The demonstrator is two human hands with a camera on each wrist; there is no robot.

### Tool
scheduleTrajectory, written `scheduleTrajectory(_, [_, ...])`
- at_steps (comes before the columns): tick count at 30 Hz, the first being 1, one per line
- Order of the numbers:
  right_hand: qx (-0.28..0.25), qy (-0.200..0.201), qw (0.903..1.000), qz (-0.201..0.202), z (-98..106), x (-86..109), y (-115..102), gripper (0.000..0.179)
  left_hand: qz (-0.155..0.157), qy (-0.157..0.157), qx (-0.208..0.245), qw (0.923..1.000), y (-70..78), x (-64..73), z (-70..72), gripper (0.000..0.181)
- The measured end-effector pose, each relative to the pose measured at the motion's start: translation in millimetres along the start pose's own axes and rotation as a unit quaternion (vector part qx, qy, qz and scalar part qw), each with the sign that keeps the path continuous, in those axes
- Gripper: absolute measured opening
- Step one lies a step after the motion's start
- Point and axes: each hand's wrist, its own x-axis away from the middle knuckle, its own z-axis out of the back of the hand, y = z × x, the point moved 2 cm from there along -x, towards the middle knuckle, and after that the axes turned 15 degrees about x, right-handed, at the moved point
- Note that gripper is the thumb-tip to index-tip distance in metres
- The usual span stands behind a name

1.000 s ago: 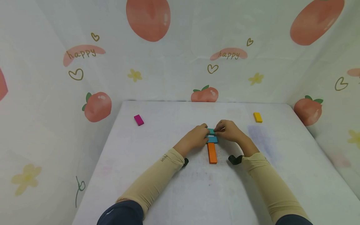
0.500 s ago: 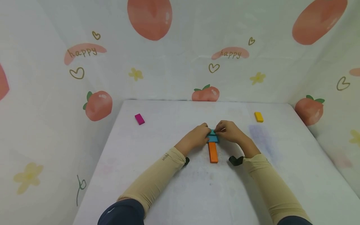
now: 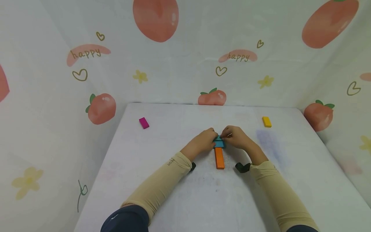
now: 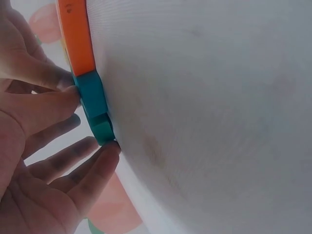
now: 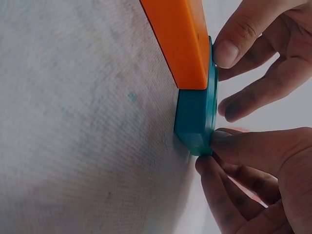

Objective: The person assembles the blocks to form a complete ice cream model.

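On the table, a blue trapezoid block [image 3: 219,144] lies across the far end of a long orange block [image 3: 219,158]. A teal triangular block [image 3: 219,138] sits against the trapezoid's far side. My left hand [image 3: 201,142] holds the two from the left; its thumb touches the blue block and its fingers reach the teal one [image 4: 103,130]. From the right, my right hand [image 3: 237,137] pinches the teal block between thumb [image 5: 236,146] and fingertips. Both hands hide the ends of the teal block in the head view.
A magenta block [image 3: 144,123] lies at the far left of the white table [image 3: 174,199]. A yellow block [image 3: 266,121] lies at the far right. Behind the table hangs a patterned cloth [image 3: 174,71].
The teal block has moved nearer, closing the narrow gap to the blue trapezoid. Both hands have stayed around it with only slight movement. The head view has shifted a little.
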Motion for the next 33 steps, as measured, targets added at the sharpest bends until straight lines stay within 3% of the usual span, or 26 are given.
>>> scheduleTrajectory(22, [-0.009, 0.005, 0.9999, 0.004, 0.3, 1.5, -4.3, 0.012, 0.021, 0.004, 0.012, 0.9997, 0.7, -0.3, -0.5, 0.025])
scheduleTrajectory(33, [-0.007, 0.001, 1.0, -0.002, -1.4, 2.8, -2.3, 0.012, 0.017, 0.006, 0.001, 0.9998, 1.6, -2.8, -2.0, 0.023])
